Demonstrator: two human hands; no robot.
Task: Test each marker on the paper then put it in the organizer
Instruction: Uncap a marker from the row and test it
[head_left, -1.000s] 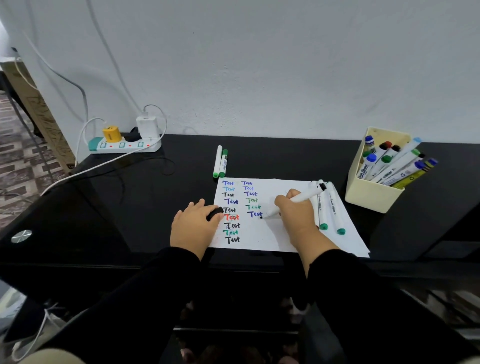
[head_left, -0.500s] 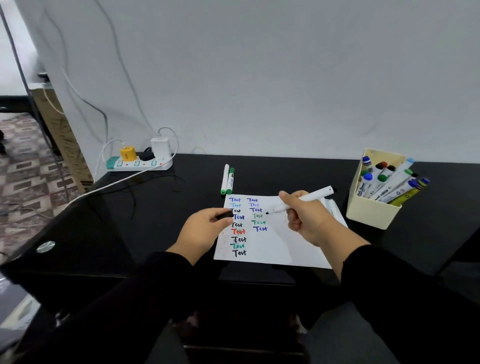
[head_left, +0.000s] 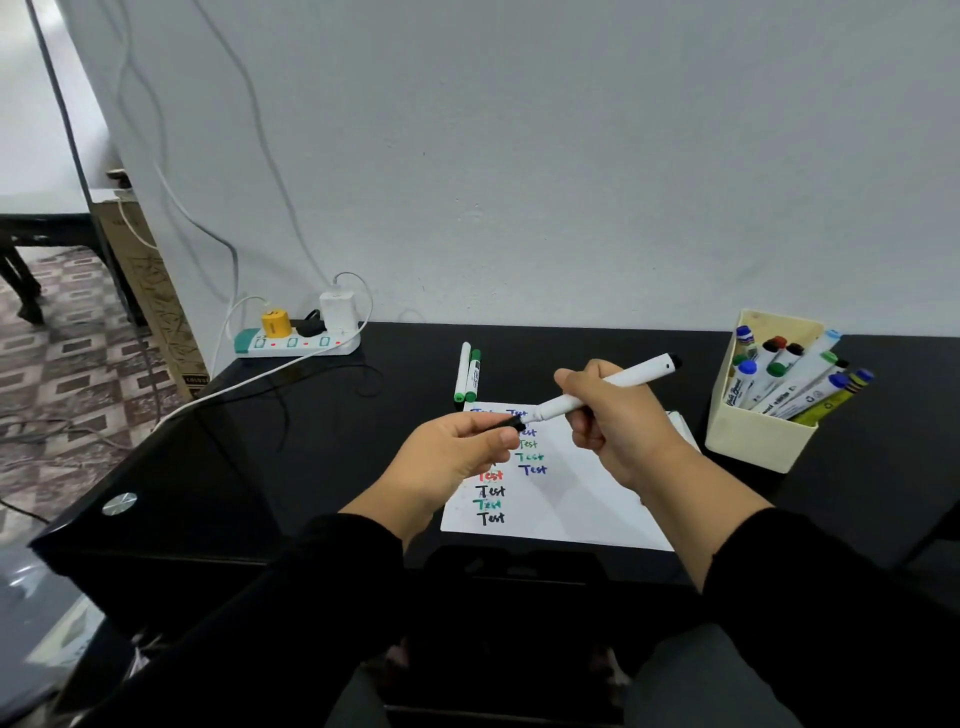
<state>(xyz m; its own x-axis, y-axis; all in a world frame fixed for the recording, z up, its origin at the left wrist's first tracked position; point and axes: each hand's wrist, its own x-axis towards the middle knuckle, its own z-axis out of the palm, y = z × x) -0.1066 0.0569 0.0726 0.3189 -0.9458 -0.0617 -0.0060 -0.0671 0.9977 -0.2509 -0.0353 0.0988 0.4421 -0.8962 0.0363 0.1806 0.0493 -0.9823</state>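
Both hands (head_left: 457, 457) (head_left: 613, 421) raised, fingers curled.

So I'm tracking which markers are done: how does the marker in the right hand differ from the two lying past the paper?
The held marker is uncapped, lifted in the right hand; the two markers lie capped on the desk. Its end is black; theirs have green caps. All have white barrels.

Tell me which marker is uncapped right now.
The white marker gripped in the right hand, raised above the paper; the left hand pinches its black cap. The two markers lying beyond the paper keep their green caps.
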